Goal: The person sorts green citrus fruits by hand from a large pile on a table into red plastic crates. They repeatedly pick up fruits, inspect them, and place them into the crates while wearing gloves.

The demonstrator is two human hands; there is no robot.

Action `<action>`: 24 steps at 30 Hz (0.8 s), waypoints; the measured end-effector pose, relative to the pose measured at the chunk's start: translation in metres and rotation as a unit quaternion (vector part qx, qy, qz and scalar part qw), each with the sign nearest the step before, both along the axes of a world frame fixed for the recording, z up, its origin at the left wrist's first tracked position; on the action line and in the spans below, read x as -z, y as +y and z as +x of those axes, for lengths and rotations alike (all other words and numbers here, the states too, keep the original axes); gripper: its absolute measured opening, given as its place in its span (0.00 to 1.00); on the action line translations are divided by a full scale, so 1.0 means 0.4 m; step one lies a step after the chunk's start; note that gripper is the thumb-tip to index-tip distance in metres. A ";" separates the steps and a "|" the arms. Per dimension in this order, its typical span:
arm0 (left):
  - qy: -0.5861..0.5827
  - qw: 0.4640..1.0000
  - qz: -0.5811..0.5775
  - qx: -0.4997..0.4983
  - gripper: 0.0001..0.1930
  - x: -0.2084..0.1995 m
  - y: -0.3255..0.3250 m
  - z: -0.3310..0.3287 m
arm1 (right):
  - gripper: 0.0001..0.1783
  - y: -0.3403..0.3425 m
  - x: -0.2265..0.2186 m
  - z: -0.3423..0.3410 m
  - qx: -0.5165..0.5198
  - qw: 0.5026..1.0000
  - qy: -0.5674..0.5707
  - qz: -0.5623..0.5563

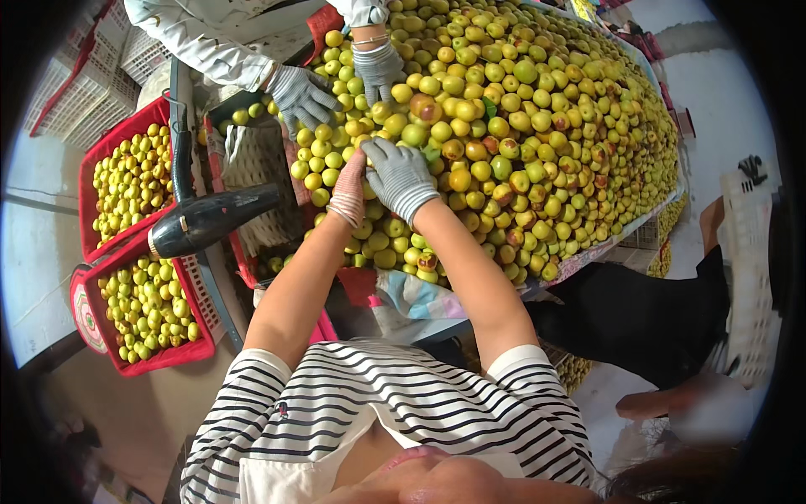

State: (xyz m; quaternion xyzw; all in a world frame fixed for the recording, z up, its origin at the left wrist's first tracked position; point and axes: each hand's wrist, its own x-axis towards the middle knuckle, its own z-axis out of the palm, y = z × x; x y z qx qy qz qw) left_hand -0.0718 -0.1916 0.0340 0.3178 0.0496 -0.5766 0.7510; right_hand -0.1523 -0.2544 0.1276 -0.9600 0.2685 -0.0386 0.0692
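A wide heap of small yellow-green fruits [520, 126], some blotched brown, covers a long table. Both my hands wear knit gloves and sit together at the heap's near left edge. My left hand [348, 189], in a pinkish glove, stands on edge with straight fingers against the fruits, palm toward the other hand. My right hand [399, 178], in a grey glove, lies on top of the fruits with its fingers bent over them; I cannot see whether it grips any. Across the heap, another person's two grey-gloved hands [304, 95] [378, 71] rest on the fruits.
Two red crates [86, 185] [180, 354] holding the same fruits stand to the left. A black blower-shaped tool [210, 218] hangs between them and the table. White crates [92, 76] are stacked at the far left. A person in black [646, 311] is at the right.
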 end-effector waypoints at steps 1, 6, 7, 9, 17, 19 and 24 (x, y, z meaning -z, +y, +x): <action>0.012 1.000 -0.011 0.010 0.24 -0.033 0.013 -0.007 | 0.22 0.009 0.004 -0.024 -0.014 0.999 -0.048 -0.008; -0.104 0.994 -0.008 0.033 0.25 -0.029 0.068 0.024 | 0.12 -0.112 -0.125 -0.141 0.077 0.995 -0.041 -0.054; -0.185 0.982 0.013 0.019 0.24 -0.011 0.059 0.012 | 0.11 -0.164 -0.148 -0.195 0.138 0.987 0.042 -0.075; -0.297 0.952 0.067 0.012 0.22 -0.005 0.052 -0.010 | 0.11 -0.212 -0.156 -0.221 0.194 0.958 0.181 -0.114; -0.290 0.952 0.094 -0.043 0.22 -0.026 0.096 -0.040 | 0.20 -0.282 -0.204 -0.138 0.120 0.919 0.375 0.007; -0.308 0.946 0.092 -0.043 0.22 -0.035 0.095 -0.035 | 0.21 -0.292 -0.209 -0.127 0.119 0.910 0.394 0.048; -0.250 0.962 0.112 -0.004 0.22 -0.036 0.104 -0.038 | 0.18 -0.287 -0.258 -0.115 0.163 0.933 0.317 0.039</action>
